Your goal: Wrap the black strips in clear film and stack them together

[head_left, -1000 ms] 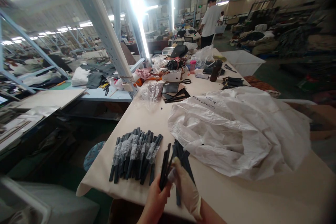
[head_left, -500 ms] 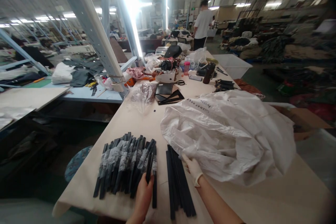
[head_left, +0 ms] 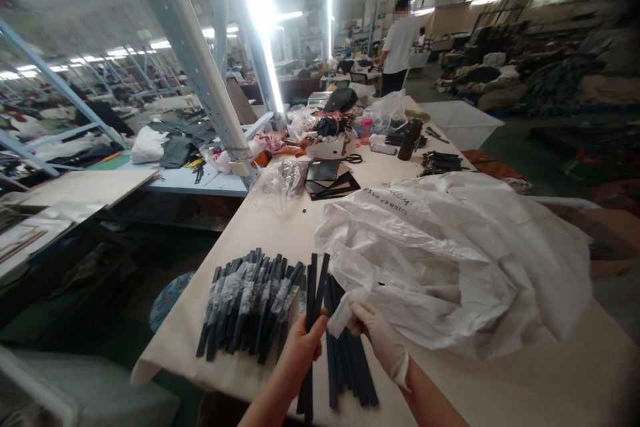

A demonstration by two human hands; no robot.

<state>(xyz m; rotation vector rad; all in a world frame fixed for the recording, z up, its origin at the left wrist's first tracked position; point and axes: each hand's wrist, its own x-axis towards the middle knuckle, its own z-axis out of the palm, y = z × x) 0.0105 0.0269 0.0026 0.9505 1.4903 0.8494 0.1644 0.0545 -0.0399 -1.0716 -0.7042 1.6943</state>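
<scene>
My left hand [head_left: 303,347] is bare and closed round a few long dark strips [head_left: 314,287], which stand up out of the fist and spread slightly apart at the top. On my right hand [head_left: 377,337] is a pale glove. Its fingers pinch a piece of white film [head_left: 341,317] beside the strips; whether this belongs to the white bag [head_left: 450,260] behind it I cannot tell. Beneath both hands lie loose dark strips [head_left: 353,373], partly covered. To the left rests a row of dark strip bundles [head_left: 250,303], each wrapped round its middle in clear plastic.
Farther up the cloth-covered table [head_left: 265,240] are a crumpled clear bag [head_left: 283,183], flat black pieces [head_left: 335,185], scissors [head_left: 354,159], a dark bottle [head_left: 410,140] and a pink cup [head_left: 367,130]. A metal post [head_left: 195,47] rises at the left. A person [head_left: 399,47] stands in the distance.
My left hand has lifted dark strips from beside the wrapped bundles and moved right. My right hand has come off the bag's edge and now pinches white film. The view has turned slightly left.
</scene>
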